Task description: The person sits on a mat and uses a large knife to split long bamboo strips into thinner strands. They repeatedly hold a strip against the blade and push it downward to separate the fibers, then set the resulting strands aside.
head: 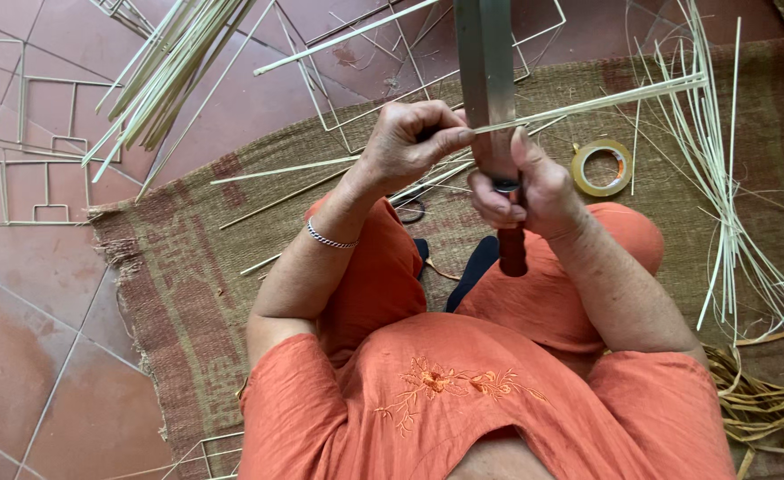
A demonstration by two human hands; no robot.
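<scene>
Seen from the head camera, a person in an orange tunic sits on a woven brown mat (188,293) laid over red floor tiles, working a thin pale strip (588,102) against a large knife (485,62). The right hand (534,191) is closed around the knife just above its dark reddish handle (512,249), blade pointing up and away, thumb raised against the strip. The left hand (410,142), a silver bracelet (330,238) on its wrist, is curled tight, thumb and forefinger pinching the near end of the strip where it meets the blade. The strip runs out to the right of the hands, well beyond the blade, and ends in a fan of other pale strands. How far the strip has been shaved or split cannot be told from here, though a good length appears to lie past the knife. A loose heap of thin strips (730,204) beyond the right hand suggests a fair amount already prepared, while a thick bundle of longer stalks (161,71) beyond the left hand looks untouched. A roll of yellowish tape (602,166) lies just right of the right hand, wire frames (28,151) rest on the tiles far to the left, and darker curled strands (765,400) sit by the right elbow.
</scene>
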